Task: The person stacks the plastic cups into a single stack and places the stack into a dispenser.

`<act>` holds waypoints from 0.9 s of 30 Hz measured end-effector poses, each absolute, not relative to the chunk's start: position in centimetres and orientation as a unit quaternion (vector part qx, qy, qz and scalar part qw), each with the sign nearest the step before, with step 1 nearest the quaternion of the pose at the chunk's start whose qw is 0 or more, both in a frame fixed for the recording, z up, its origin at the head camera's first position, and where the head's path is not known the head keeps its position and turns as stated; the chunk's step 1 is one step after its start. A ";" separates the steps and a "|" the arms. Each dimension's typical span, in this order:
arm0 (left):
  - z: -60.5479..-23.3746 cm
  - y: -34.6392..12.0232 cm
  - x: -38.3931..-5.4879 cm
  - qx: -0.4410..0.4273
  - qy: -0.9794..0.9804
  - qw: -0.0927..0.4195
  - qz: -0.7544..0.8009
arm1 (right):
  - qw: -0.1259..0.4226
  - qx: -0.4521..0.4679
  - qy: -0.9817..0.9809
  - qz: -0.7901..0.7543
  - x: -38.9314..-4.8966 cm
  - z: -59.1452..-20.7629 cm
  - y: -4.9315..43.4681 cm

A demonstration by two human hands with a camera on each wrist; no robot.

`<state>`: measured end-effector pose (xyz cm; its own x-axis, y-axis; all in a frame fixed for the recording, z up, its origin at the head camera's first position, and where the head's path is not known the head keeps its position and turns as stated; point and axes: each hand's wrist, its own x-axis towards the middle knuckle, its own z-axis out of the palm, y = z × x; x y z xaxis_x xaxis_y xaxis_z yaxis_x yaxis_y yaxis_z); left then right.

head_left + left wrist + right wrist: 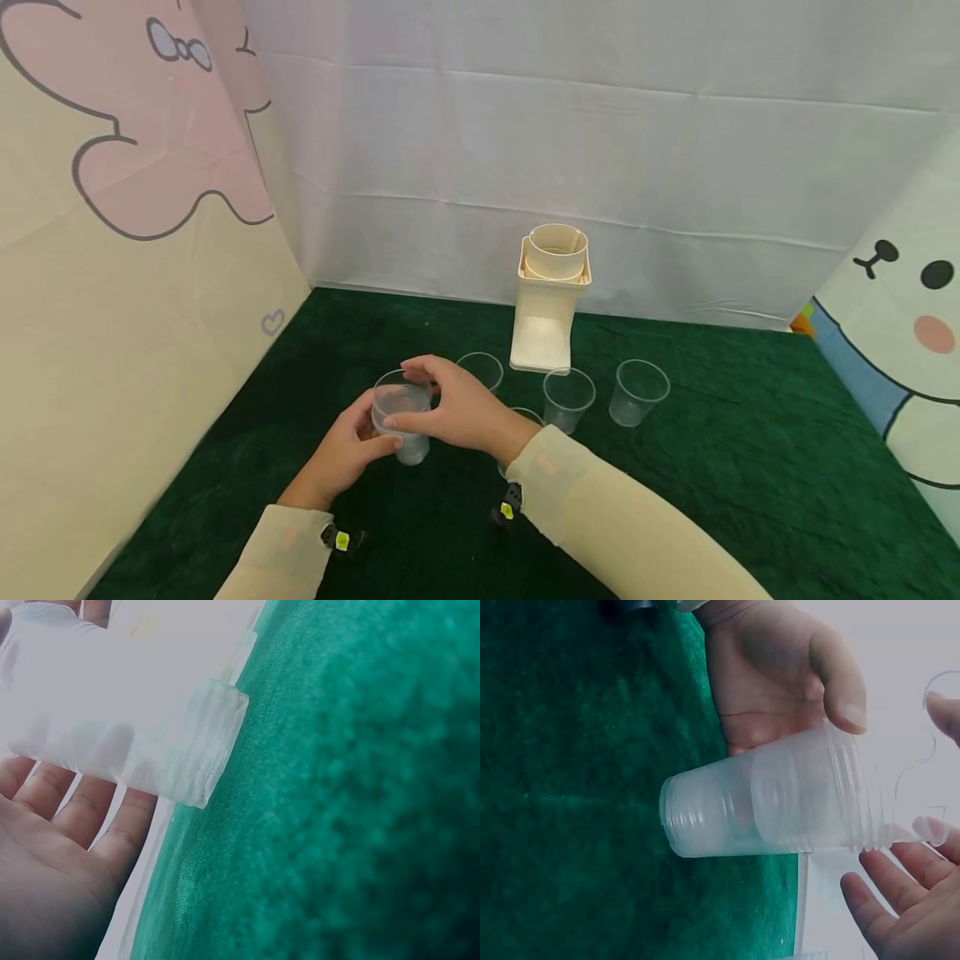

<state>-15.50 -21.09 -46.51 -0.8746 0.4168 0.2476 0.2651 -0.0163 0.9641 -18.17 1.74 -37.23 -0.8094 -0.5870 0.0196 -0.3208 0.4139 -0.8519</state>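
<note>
My left hand [341, 454] holds a nested stack of clear plastic cups [780, 795] just above the green cloth, its thumb and fingers around the lower part. The stack stands upright in the head view [411, 450]. Over its top, my right hand [461, 408] grips the upper cup near the rim, thumb in front and fingers behind. In the right wrist view, a faint clear rim shows between the right thumb [946, 716] and fingers [907, 892]. Several layered rims show on the stack below it. The left wrist view shows the left fingers [112, 832] behind the cups [112, 697].
Clear cups stand to the right: one behind the right hand [487, 367], one in the middle [566, 408], one farther right [633, 400], another partly hidden by the right forearm. A cream stand with a round holder [543, 308] is near the white back curtain [420, 150].
</note>
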 end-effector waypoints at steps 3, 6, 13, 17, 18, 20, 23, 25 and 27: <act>-46.5 -21.0 -15.4 0.240 0.703 0.056 0.668 | 0.145 -0.274 0.832 -0.460 -18.1 -37.5 1.8; -46.4 -20.9 -15.4 0.234 0.708 0.052 0.664 | 0.145 -0.280 0.832 -0.456 -18.1 -37.7 1.8; -46.4 -20.8 -15.5 0.238 0.713 0.046 0.658 | 0.140 -0.278 0.831 -0.461 -18.1 -38.0 2.2; -46.4 -20.9 -15.5 0.243 0.711 0.047 0.658 | 0.139 -0.278 0.832 -0.460 -18.1 -37.9 2.4; -46.4 -20.9 -15.5 0.243 0.713 0.048 0.656 | 0.137 -0.278 0.833 -0.459 -18.1 -37.9 2.4; -46.3 -20.9 -15.6 0.240 0.718 0.050 0.652 | 0.134 -0.279 0.834 -0.456 -18.0 -37.8 2.5; -46.2 -21.0 -15.6 0.234 0.722 0.056 0.649 | 0.133 -0.278 0.837 -0.452 -18.0 -37.7 2.6; -46.1 -21.0 -15.6 0.231 0.722 0.060 0.650 | 0.136 -0.277 0.838 -0.451 -18.0 -37.6 2.6; -46.1 -21.0 -15.6 0.228 0.719 0.064 0.653 | 0.136 -0.278 0.838 -0.450 -17.9 -37.5 2.8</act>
<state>-15.60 -21.03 -46.14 -0.8877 0.4115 0.2064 0.2448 0.0423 0.9687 -17.90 2.79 -37.49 -0.8081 -0.5885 0.0229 -0.3439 0.4399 -0.8296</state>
